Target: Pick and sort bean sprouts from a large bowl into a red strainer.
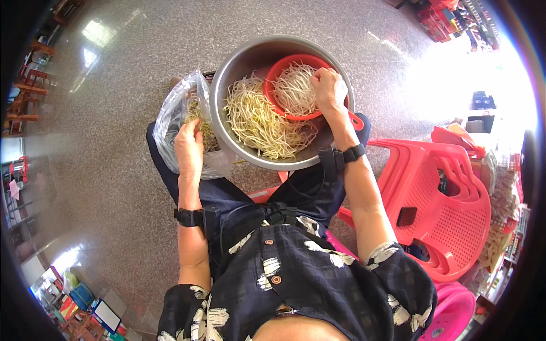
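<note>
A large metal basin rests in front of me at my knees, with a heap of yellow-headed bean sprouts inside. At its far right sits a red plastic colander with a handle, full of pale bean sprouts. My right hand is over the colander's right side, fingers curled inward; whether a sprout is in them is hidden. Left of the basin, my left hand hovers at a clear plastic bag, thumb and forefinger apart. Sprout scraps lie in that bag.
Stacked pink-red plastic chairs stand close to my right elbow. A bright pink plastic stool is behind them. Speckled stone floor spreads out on the left. Wooden furniture lines the far left.
</note>
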Demonstrator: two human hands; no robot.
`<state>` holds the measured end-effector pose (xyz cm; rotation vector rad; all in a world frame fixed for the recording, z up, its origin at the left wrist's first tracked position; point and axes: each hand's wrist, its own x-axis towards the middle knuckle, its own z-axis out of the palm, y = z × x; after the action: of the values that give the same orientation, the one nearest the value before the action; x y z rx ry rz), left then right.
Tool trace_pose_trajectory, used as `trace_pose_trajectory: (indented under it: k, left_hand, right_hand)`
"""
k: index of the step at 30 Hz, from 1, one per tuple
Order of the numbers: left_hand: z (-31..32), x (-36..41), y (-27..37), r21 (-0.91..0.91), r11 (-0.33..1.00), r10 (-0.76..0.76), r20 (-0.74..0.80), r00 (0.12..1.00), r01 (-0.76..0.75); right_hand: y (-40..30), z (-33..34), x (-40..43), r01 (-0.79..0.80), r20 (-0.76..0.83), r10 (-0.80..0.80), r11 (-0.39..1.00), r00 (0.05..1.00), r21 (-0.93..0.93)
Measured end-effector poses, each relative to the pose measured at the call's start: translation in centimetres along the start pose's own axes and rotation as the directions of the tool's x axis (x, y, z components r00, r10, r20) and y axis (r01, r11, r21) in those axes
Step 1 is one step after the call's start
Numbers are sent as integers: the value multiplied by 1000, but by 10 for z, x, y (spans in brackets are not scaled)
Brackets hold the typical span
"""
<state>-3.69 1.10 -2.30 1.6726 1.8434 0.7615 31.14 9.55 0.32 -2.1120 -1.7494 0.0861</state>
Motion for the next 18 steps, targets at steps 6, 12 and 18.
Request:
trace_pose_trajectory:
  k: [6, 12, 18]
  left_hand:
    - [-2, 4, 20, 68, 996, -49, -67, 997, 53]
    - [-7, 6, 18, -49, 997, 53, -114, 992, -59]
    - [-17, 11, 43, -168, 981, 71, -136, 988, -94]
  right_hand:
    - [-9, -16, 9, -90, 60, 93, 995, 994, -42]
    - [-17, -41, 6, -41, -1, 41, 999, 999, -1]
    - [-18, -53, 11, 16, 46, -10, 991, 999, -132]
